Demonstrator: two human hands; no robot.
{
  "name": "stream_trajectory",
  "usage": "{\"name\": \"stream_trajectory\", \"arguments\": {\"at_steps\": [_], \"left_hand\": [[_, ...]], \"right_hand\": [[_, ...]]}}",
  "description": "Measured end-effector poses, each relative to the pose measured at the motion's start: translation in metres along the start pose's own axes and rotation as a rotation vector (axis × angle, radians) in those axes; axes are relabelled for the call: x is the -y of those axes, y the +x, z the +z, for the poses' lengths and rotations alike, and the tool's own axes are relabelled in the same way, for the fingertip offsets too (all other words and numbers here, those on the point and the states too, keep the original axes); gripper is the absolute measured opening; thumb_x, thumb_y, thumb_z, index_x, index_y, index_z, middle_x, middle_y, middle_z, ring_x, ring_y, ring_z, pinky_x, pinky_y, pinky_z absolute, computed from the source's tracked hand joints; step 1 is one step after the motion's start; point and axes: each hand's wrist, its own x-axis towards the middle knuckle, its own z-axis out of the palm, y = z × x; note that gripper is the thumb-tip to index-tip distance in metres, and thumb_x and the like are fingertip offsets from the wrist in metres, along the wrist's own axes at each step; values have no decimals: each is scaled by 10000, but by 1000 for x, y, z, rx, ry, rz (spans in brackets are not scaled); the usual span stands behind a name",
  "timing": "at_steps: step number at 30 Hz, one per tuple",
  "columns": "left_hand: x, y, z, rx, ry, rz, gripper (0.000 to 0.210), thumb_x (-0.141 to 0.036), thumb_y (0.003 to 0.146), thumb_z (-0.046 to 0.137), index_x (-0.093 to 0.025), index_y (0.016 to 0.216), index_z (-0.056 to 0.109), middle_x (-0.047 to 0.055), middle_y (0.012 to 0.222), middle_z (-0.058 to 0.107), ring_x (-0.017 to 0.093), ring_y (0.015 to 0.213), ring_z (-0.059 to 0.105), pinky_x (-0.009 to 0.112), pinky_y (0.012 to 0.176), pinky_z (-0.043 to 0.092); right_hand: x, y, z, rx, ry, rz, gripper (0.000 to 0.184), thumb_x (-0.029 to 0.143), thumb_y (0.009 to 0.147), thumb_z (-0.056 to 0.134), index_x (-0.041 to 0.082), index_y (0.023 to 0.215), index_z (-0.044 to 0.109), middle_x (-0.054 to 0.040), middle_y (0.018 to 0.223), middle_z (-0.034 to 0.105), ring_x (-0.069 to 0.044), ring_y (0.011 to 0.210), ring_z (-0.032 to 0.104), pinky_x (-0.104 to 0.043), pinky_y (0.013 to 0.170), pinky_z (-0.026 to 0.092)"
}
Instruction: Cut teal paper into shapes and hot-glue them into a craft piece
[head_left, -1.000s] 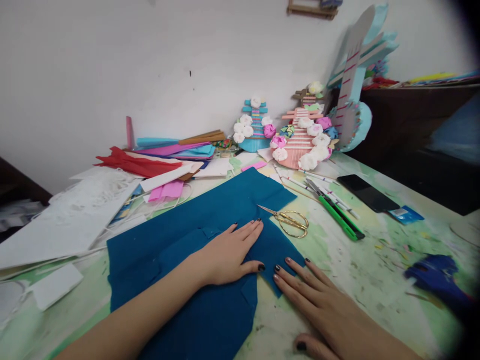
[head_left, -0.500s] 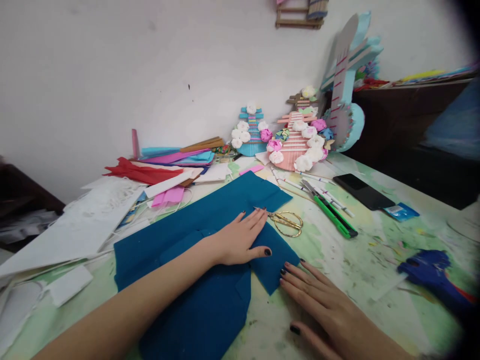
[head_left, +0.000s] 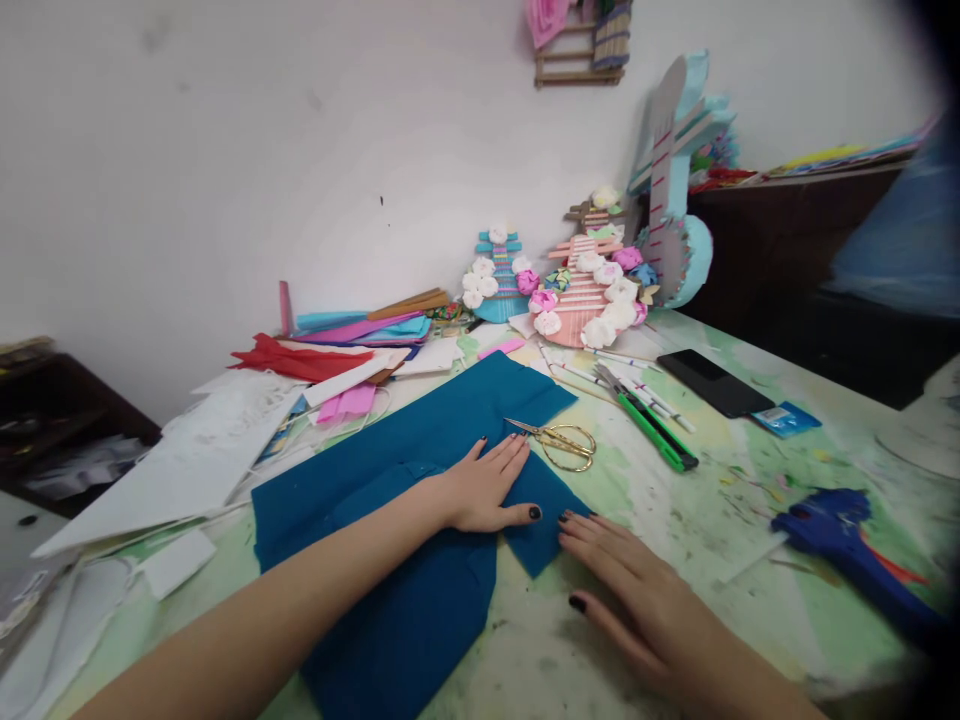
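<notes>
A dark blue sheet [head_left: 420,430], paper or felt, I cannot tell which, lies spread on the table with a folded or layered part toward me. My left hand [head_left: 487,490] rests flat on it, fingers stretched out and holding nothing. Just beyond its fingertips are gold-handled scissors [head_left: 568,446], their blades pointing left over the sheet. My right hand [head_left: 630,570] lies palm down, fingers apart, with its fingertips at the sheet's right corner. The part of the sheet beneath my left hand and forearm is hidden.
Right of the scissors lie a green utility knife [head_left: 656,430], several white pens, a black phone [head_left: 712,382] and a blue glue gun [head_left: 840,535]. White sheets [head_left: 187,450] and coloured paper [head_left: 307,358] cover the left side. Flower-decorated instrument models [head_left: 581,300] stand against the wall.
The camera view has shifted a little. My left fingertips have drawn back slightly from the scissors, so the blades show more fully. My right hand stays by the sheet's corner.
</notes>
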Motion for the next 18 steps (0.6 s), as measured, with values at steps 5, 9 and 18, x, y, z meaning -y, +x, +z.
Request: {"name": "stream_trajectory", "arguments": {"at_steps": [5, 9, 18], "left_hand": [[9, -3, -6, -301, -80, -240, 621, -367, 948, 280, -94, 1479, 109, 176, 1548, 101, 273, 1436, 106, 591, 1109, 161], [19, -6, -10, -514, -59, -328, 446, -159, 912, 319, -114, 1341, 430, 163, 1451, 396, 244, 1367, 338, 454, 1102, 309], [-15, -15, 11, -323, 35, -277, 459, -341, 875, 517, -70, 1243, 479, 220, 1271, 554, 331, 1200, 517, 500, 993, 401]], "right_hand": [[-12, 2, -3, -107, 158, 265, 310, 248, 913, 421, 187, 1156, 604, -103, 1160, 669, -212, 1047, 642, -350, 865, 554], [-22, 30, -22, -137, 123, 319, 278, 216, 874, 423, 190, 1037, 646, -92, 1011, 715, -230, 922, 678, -377, 790, 558], [-40, 130, 16, 21, 156, 68, 409, 9, 788, 387, 134, 1079, 646, -114, 1096, 683, -213, 1063, 601, -361, 920, 470]]}}
